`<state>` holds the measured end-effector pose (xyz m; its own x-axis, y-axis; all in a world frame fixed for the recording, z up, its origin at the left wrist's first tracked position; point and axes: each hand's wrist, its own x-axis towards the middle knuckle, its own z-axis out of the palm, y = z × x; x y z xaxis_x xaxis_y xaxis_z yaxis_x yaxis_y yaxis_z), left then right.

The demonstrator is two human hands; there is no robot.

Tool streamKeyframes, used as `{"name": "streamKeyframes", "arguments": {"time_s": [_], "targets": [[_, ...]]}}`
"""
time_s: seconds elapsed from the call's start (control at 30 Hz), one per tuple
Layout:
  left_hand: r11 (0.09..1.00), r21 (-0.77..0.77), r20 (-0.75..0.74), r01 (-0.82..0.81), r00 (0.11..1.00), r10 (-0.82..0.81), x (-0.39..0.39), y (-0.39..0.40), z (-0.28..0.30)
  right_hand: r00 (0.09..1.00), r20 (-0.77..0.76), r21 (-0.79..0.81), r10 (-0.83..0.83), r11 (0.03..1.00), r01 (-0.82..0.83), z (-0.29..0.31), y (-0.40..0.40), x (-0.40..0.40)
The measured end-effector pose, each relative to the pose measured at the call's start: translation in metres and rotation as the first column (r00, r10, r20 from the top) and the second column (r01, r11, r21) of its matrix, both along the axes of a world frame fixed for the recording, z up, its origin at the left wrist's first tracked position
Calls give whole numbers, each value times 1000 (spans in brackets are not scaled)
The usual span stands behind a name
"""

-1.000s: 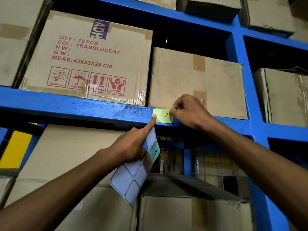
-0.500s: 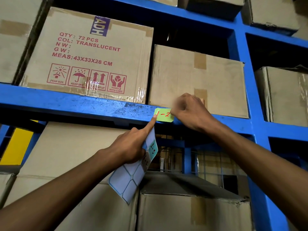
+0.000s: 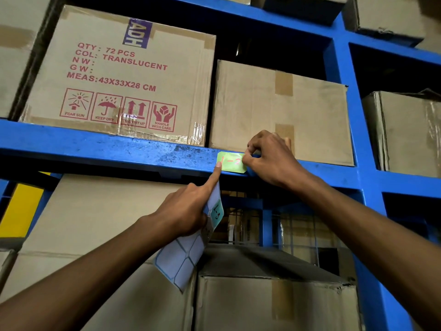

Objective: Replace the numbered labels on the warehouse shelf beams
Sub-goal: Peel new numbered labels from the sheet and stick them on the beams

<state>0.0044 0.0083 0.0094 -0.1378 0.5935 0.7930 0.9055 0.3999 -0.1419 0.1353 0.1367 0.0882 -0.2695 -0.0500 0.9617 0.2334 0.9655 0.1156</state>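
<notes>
A green label (image 3: 232, 162) marked "1-2" in red sits on the front of the blue shelf beam (image 3: 119, 151). My right hand (image 3: 269, 158) pinches the label's right edge with curled fingers. My left hand (image 3: 188, 209) stretches its forefinger up, and the fingertip presses the label's left edge. The other left fingers grip a pale blue sticker sheet (image 3: 188, 249) that hangs down; a teal label (image 3: 216, 212) reading "1-3" shows on it.
A printed carton (image 3: 124, 75) and a plain carton (image 3: 279, 111) stand on the beam just above the label. A blue upright (image 3: 353, 130) rises to the right. More cartons (image 3: 274, 302) fill the shelf below, and a yellow panel (image 3: 21, 211) shows at left.
My right hand has shifted slightly on the label's right edge, so more of the "1-2" shows. My left forefinger stays on the left edge.
</notes>
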Motion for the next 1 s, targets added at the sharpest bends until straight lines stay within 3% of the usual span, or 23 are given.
{"name": "streamKeyframes", "arguments": {"time_s": [0.37, 0.73, 0.87, 1.0], "targets": [[1000, -4, 5, -30, 1000, 30, 1, 0, 0, 997, -33, -18, -67, 998, 67, -2, -2, -1], [996, -70, 27, -52, 998, 54, 6, -8, 6, 987, -112, -207, -118, 974, 93, 2, -3, 4], [993, -107, 41, -40, 998, 44, 14, -13, 16, 986, -116, -98, -119, 989, 108, -9, 6, 11], [987, -158, 119, 15, 993, 4, 19, -12, 39, 992, 34, 182, -121, 977, 113, -18, -4, 1]]}}
